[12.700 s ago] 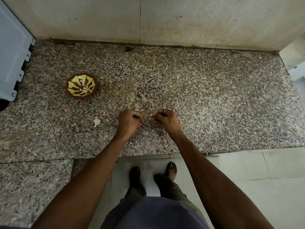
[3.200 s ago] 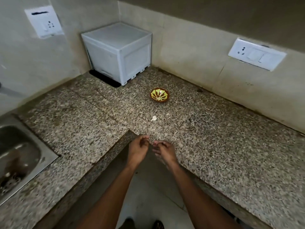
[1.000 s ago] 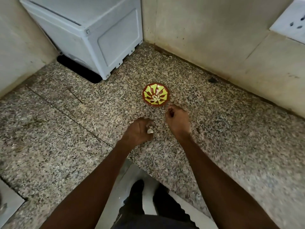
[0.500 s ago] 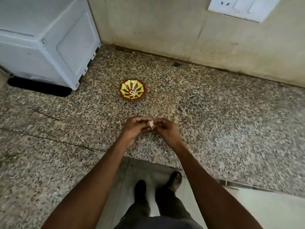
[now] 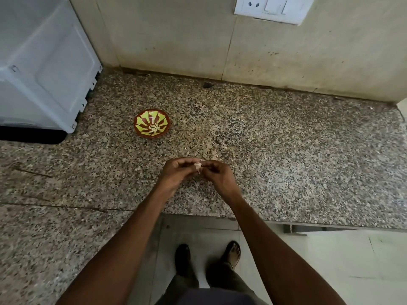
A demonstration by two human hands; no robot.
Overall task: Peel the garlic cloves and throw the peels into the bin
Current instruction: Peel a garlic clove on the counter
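Observation:
A pale garlic clove (image 5: 198,166) sits between my two hands, held just above the granite counter (image 5: 286,155). My left hand (image 5: 178,172) pinches it from the left with curled fingers. From the right, the fingertips of my right hand (image 5: 217,175) pinch the same clove. A small red bowl with a yellow-green pattern (image 5: 152,126) stands farther back on the left, with a few whitish garlic pieces at its centre. No bin is in view.
A white plastic box (image 5: 44,62) fills the back left corner on a black base. A tiled wall with a switch plate (image 5: 273,7) runs along the back. The counter's front edge (image 5: 264,219) is below my hands; my feet stand on the floor tiles.
Since a second ago my left hand lifted the loose clove off the counter and both hands met on it. The view has shifted slightly right; the hands stay together on the clove.

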